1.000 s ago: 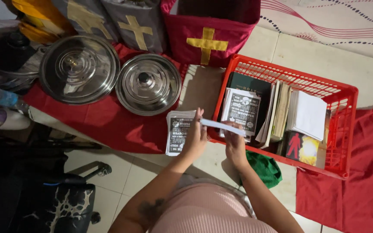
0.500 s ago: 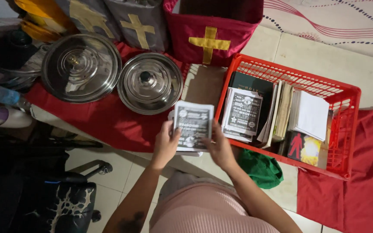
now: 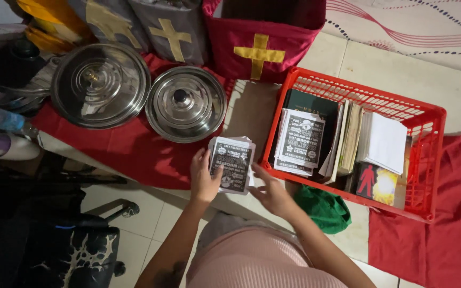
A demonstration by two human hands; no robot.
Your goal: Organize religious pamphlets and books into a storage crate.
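Both hands are on the pile right now: left hand [image 3: 203, 178] has its fingers flat along the left edge of the leaflet stack [image 3: 231, 164], more steadying than gripping, and right hand [image 3: 271, 193] sits open just off the lower right corner with fingers spread, holding nothing as far as I can see. Biggest thing around is the red plastic crate [image 3: 429, 160] on the right, packed with books, thin booklets and a second bunch of the same leaflets [image 3: 300, 141] leaning against a dark book. Behind are cloth bags with yellow crosses, and two steel lids [image 3: 100, 85] sit on a red cloth [image 3: 129, 154] to the left. Progress-wise I'd guess midway: a decent pile sits on the counter just left of the crate, but that bunch in the crate isn't touched yet. The stack itself is small black-and-white printed sheets, a bit fanned at the top edge, not squared up.
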